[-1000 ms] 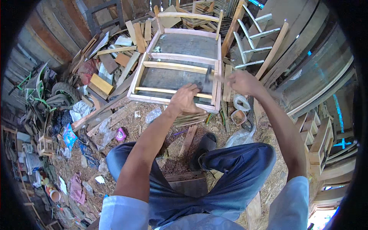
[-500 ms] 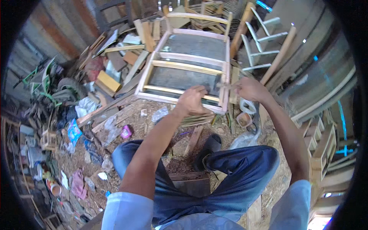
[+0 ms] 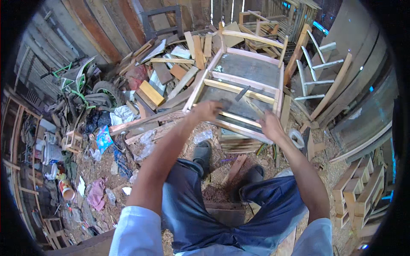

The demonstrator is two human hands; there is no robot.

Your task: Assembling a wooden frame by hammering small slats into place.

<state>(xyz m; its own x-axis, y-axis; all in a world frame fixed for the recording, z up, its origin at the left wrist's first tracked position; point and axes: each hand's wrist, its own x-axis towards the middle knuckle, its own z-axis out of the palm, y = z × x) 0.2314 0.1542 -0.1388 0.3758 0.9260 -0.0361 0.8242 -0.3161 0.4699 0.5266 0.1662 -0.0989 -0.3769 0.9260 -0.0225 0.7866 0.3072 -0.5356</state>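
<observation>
Scrap wood (image 3: pixel 183 83) crowds the frame (image 3: pixel 245 82); right hand (image 3: pixel 272 125) grips a hammer (image 3: pixel 254 107), left hand (image 3: pixel 208 111) blurred, hold unclear.

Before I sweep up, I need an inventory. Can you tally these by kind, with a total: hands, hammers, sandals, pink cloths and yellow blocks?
Hands: 2 (left hand, right hand)
Hammer: 1
Sandals: 2 (left sandal, right sandal)
Pink cloth: 1
Yellow block: 1
Total: 7
</observation>
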